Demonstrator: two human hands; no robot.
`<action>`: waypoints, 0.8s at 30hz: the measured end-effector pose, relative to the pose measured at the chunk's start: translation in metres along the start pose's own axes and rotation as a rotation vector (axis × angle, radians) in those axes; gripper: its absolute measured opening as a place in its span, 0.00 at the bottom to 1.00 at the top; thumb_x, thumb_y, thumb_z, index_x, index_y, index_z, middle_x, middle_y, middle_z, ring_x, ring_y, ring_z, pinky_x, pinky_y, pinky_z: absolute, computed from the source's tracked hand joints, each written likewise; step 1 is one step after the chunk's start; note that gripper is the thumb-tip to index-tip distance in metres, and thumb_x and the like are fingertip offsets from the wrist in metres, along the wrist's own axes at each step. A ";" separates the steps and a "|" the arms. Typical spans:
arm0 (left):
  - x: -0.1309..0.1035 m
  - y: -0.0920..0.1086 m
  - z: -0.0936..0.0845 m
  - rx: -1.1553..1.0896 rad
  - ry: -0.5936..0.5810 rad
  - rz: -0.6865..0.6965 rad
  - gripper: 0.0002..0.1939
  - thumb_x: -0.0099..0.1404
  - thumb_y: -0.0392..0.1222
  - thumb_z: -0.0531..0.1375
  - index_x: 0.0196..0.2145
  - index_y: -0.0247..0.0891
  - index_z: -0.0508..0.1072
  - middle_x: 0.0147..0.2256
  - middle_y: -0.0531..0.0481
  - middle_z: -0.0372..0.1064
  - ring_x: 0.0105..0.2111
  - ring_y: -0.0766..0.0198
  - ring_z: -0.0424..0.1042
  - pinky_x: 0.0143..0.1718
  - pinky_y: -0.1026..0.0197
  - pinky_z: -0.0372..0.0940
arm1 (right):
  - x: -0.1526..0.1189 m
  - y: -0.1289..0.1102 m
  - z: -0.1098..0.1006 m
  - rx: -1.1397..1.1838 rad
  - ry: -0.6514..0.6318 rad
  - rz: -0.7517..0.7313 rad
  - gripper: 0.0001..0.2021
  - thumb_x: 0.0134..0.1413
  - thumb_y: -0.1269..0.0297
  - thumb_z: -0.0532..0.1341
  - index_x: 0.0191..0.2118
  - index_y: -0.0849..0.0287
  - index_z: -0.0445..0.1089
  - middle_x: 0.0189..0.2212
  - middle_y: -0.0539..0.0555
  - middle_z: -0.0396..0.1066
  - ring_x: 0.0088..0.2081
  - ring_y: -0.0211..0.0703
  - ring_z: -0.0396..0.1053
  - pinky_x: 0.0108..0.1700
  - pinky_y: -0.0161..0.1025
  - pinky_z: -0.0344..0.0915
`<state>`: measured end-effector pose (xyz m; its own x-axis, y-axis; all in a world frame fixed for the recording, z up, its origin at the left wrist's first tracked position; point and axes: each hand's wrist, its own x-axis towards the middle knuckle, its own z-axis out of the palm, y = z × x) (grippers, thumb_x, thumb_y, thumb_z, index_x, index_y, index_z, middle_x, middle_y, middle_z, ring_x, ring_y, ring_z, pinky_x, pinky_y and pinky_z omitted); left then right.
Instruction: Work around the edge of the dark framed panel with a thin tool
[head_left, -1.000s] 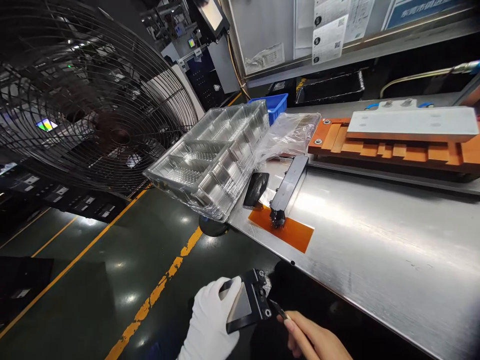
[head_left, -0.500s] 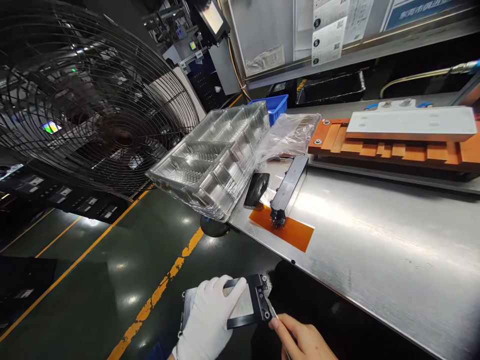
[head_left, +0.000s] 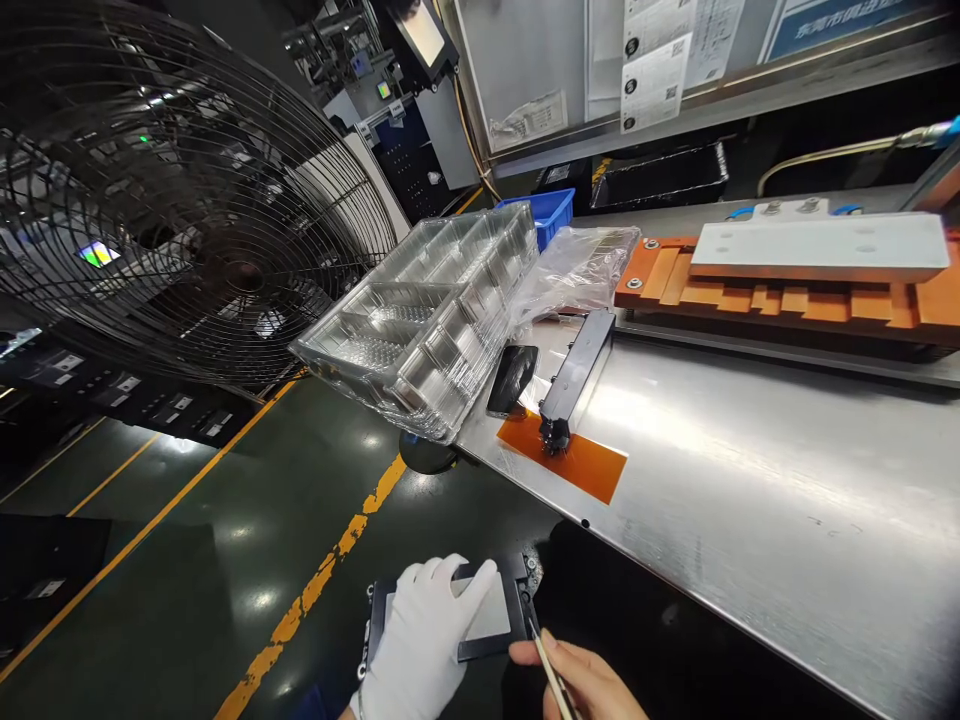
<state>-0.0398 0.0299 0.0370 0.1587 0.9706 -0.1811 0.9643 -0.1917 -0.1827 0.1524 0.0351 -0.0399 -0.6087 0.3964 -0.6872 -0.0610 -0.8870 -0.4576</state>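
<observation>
Below the table edge, my left hand (head_left: 420, 640), in a white glove, is closed around a black-framed rectangular part (head_left: 487, 608) with a silvery-grey panel. Its thumb and fingers lie across the panel, and the palm hides much of the left half. Bare and pinched, my right hand (head_left: 589, 685) grips a slim, pale-handled pointed tool (head_left: 553, 668). The narrow metal tip is at the part's right end, beside its small holes and screw bosses; whether it touches there I cannot tell.
A steel table (head_left: 750, 480) carries an orange sheet (head_left: 592, 475), a long black-and-silver part (head_left: 577, 370), stacked clear plastic trays (head_left: 420, 320) and an orange fixture (head_left: 667, 280) with a white block. A large caged fan (head_left: 240, 270) stands left. Behind is a blue bin (head_left: 556, 210).
My right hand has shifted slightly left and down, and more of the tool's pale handle shows. The part in my left hand has moved barely, a little rightward.
</observation>
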 end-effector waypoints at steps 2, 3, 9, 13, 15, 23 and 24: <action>-0.001 -0.001 0.001 -0.033 -0.023 0.003 0.35 0.58 0.29 0.53 0.61 0.55 0.58 0.49 0.46 0.68 0.43 0.51 0.69 0.43 0.45 0.65 | -0.002 -0.005 -0.007 0.055 -0.016 -0.008 0.40 0.47 0.31 0.60 0.49 0.66 0.73 0.14 0.47 0.63 0.16 0.31 0.57 0.18 0.27 0.51; -0.001 -0.002 0.000 -0.046 -0.029 -0.006 0.35 0.58 0.29 0.52 0.61 0.55 0.57 0.49 0.47 0.67 0.43 0.51 0.69 0.43 0.45 0.65 | -0.003 -0.007 -0.014 0.011 0.000 -0.047 0.41 0.48 0.30 0.58 0.52 0.65 0.72 0.15 0.47 0.64 0.17 0.33 0.59 0.19 0.28 0.55; -0.002 -0.003 -0.007 -0.069 -0.061 -0.013 0.37 0.55 0.28 0.52 0.60 0.54 0.57 0.50 0.46 0.66 0.44 0.50 0.67 0.44 0.44 0.63 | -0.005 -0.013 -0.057 -1.003 0.320 -0.781 0.21 0.66 0.43 0.49 0.59 0.39 0.67 0.33 0.51 0.69 0.36 0.44 0.72 0.39 0.42 0.69; -0.001 -0.004 -0.009 -0.053 -0.052 0.007 0.36 0.56 0.28 0.52 0.60 0.53 0.57 0.51 0.44 0.66 0.45 0.48 0.68 0.45 0.43 0.64 | -0.003 -0.016 -0.063 -1.376 0.441 -1.067 0.19 0.70 0.53 0.48 0.62 0.40 0.61 0.33 0.52 0.68 0.30 0.43 0.71 0.31 0.40 0.70; 0.000 -0.003 -0.014 -0.040 -0.061 0.007 0.36 0.55 0.30 0.53 0.60 0.53 0.58 0.51 0.43 0.67 0.45 0.48 0.69 0.45 0.42 0.64 | -0.002 -0.017 -0.062 -1.447 0.445 -1.121 0.19 0.70 0.56 0.49 0.63 0.43 0.60 0.34 0.53 0.68 0.29 0.42 0.70 0.30 0.40 0.70; 0.003 0.000 -0.031 0.000 -0.099 0.031 0.32 0.56 0.30 0.54 0.56 0.55 0.61 0.49 0.48 0.69 0.42 0.51 0.70 0.43 0.46 0.66 | 0.000 -0.024 -0.063 -1.535 0.415 -1.162 0.19 0.71 0.60 0.48 0.64 0.46 0.59 0.34 0.54 0.67 0.31 0.42 0.70 0.32 0.39 0.69; 0.002 -0.002 -0.031 -0.012 -0.105 0.055 0.31 0.57 0.30 0.54 0.57 0.55 0.61 0.49 0.47 0.69 0.43 0.51 0.70 0.43 0.45 0.66 | 0.000 -0.025 -0.063 -1.535 0.409 -1.177 0.19 0.71 0.60 0.47 0.63 0.46 0.60 0.34 0.53 0.67 0.31 0.42 0.70 0.32 0.39 0.69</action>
<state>-0.0344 0.0371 0.0665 0.1889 0.9380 -0.2908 0.9574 -0.2417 -0.1579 0.2036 0.0721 -0.0639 -0.5842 0.7528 0.3031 0.5237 0.6351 -0.5679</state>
